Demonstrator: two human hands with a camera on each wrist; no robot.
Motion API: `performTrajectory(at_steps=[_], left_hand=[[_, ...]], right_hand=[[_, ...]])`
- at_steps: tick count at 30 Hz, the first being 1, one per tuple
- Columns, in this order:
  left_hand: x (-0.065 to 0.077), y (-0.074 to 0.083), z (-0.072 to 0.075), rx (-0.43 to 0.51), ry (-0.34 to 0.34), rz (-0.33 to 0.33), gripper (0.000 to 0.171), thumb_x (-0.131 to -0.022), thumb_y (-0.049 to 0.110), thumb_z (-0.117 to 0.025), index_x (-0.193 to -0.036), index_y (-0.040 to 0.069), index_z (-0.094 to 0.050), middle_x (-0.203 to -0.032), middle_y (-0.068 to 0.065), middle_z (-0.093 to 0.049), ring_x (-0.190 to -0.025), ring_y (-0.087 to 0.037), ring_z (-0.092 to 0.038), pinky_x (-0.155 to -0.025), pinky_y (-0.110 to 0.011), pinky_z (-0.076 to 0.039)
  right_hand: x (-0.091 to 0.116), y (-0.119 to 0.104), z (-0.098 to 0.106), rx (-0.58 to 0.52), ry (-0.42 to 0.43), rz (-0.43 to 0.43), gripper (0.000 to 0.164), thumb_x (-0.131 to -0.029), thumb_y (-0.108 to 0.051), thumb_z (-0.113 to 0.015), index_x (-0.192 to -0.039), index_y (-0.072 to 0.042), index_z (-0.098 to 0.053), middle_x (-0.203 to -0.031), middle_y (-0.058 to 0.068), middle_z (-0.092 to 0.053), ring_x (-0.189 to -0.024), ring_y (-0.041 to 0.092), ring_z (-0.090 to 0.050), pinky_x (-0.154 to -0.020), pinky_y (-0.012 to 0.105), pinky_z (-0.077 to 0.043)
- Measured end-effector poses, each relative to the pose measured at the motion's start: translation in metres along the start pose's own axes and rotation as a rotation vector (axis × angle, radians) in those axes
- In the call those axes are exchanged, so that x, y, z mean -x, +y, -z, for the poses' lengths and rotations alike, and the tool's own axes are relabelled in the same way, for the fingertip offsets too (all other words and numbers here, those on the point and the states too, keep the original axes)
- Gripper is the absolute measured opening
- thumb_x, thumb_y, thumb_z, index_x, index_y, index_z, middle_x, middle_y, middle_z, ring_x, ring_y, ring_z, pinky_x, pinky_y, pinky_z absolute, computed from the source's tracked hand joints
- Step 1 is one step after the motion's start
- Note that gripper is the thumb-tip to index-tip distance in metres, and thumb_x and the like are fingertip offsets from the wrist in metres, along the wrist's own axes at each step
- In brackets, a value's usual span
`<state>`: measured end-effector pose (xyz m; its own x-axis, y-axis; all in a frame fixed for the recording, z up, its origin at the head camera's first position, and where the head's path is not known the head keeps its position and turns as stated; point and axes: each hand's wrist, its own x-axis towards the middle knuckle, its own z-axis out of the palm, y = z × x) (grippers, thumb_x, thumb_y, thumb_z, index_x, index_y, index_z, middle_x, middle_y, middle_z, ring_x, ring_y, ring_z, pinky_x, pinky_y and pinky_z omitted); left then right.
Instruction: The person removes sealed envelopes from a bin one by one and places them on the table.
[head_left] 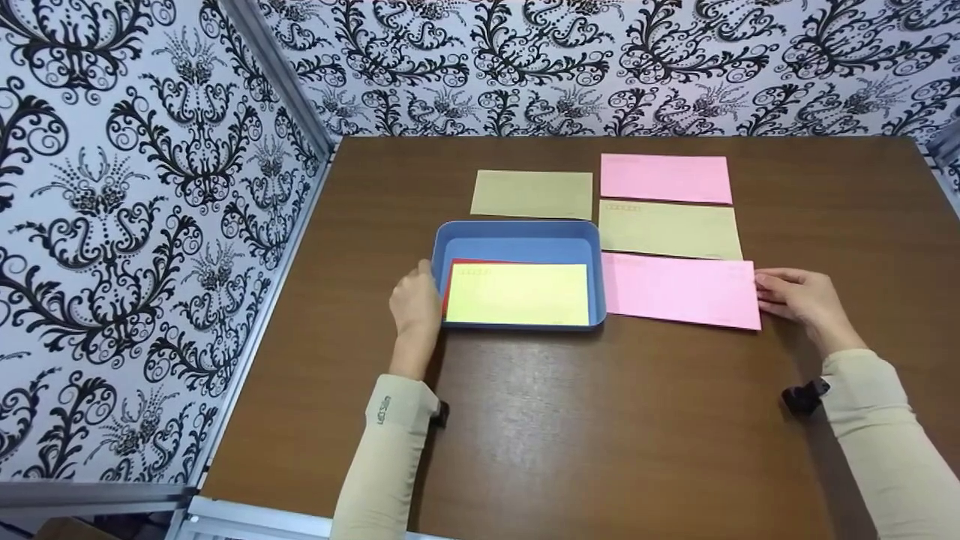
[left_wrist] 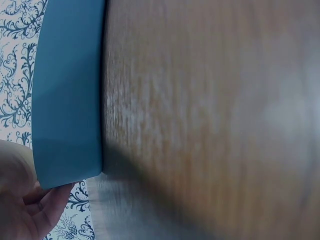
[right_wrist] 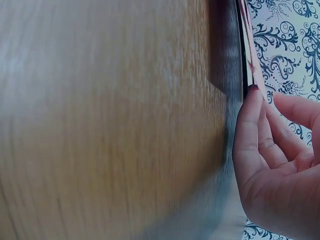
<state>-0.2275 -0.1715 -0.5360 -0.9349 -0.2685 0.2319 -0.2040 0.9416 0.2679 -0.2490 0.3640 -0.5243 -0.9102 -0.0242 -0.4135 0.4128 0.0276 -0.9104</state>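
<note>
My left hand (head_left: 417,301) grips the left end of a blue tray (head_left: 517,229), with the fingers curled at its end wall in the left wrist view. Inside the tray a yellow envelope (head_left: 517,295) lies over a red one (head_left: 448,289), of which only a narrow strip shows. To the right, my right hand (head_left: 804,298) holds the right edge of a pink envelope (head_left: 681,291) between thumb and fingers. In the right wrist view the fingertips are right at that edge, where thin layers (right_wrist: 250,45) are seen edge-on. The tray's right side overlaps the pink envelope's left end.
Behind the tray lies a tan envelope (head_left: 532,193). A second tan envelope (head_left: 670,229) and another pink envelope (head_left: 665,178) lie in a column beyond the held one. Patterned walls (head_left: 600,67) stand at the back and left of the brown table (head_left: 585,435).
</note>
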Motion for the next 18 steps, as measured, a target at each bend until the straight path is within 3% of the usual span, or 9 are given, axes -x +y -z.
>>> performTrajectory(at_steps=[18], left_hand=[[-0.0003, 0.0004, 0.0010, -0.007, -0.030, 0.004, 0.023, -0.093, 0.000, -0.054, -0.113, 0.005, -0.063, -0.098, -0.018, -0.073, -0.089, -0.040, -0.072, -0.074, -0.052, -0.059]], right_hand=[[0.0022, 0.0017, 0.0033, -0.022, -0.015, 0.033, 0.007, -0.094, -0.016, -0.068, -0.093, -0.021, -0.073, -0.082, -0.009, -0.075, -0.075, 0.004, -0.071, -0.070, 0.020, -0.059]])
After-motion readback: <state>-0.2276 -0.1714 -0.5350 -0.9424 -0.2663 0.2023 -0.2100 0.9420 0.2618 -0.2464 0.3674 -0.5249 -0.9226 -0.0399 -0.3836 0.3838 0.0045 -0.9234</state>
